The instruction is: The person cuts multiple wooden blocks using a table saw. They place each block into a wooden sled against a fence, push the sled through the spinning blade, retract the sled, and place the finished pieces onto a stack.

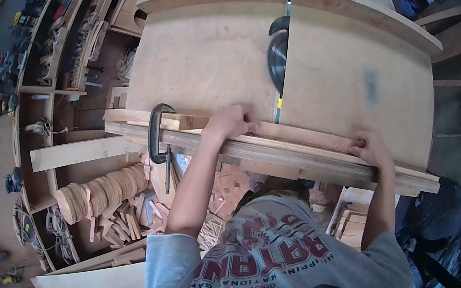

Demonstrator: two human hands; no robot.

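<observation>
At left, a C-clamp [155, 135] grips the layered fence [305, 156]. Your left hand [230, 122] curls closed around the near wooden strip [307, 135], which lies under both hands, its long axis running left to right along the fence, crosswise to the saw blade [279, 61]. The blade sits beyond the strip, closer to your left hand. Your right hand [371, 149] pinches the strip's right part, fingers bent. Your shirt [286, 268] bears dark-red lettering; I see no readable label on the blade.
</observation>
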